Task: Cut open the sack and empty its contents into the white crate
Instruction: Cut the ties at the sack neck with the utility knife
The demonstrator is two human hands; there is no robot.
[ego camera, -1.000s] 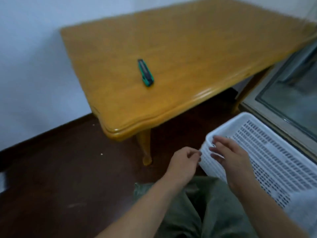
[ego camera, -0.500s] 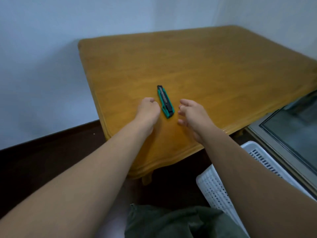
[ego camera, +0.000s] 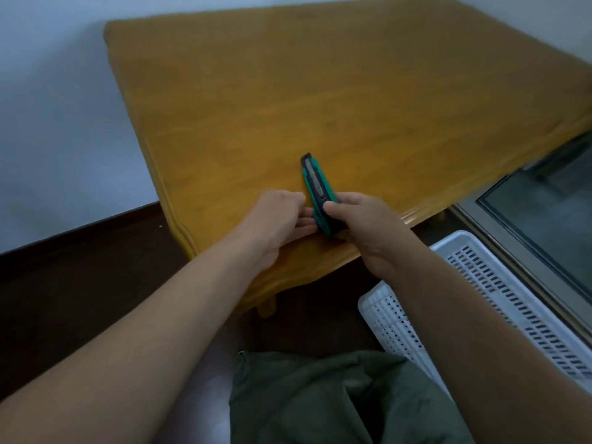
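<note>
A green and black utility knife is tilted up off the wooden table, its tip pointing away from me. My right hand grips its near end, thumb on the black slider. My left hand touches the knife's near end from the left, fingers against its side. The white slotted crate stands on the floor at the lower right, partly hidden by my right forearm. No sack is in view.
A glass-fronted cabinet or door stands at the right, close behind the crate. Dark floor lies left of the table, which sits against a white wall. My green trousers fill the bottom.
Both hands went from the crate up to the table and closed on the knife. The knife has risen from lying flat on the table into my grip.
</note>
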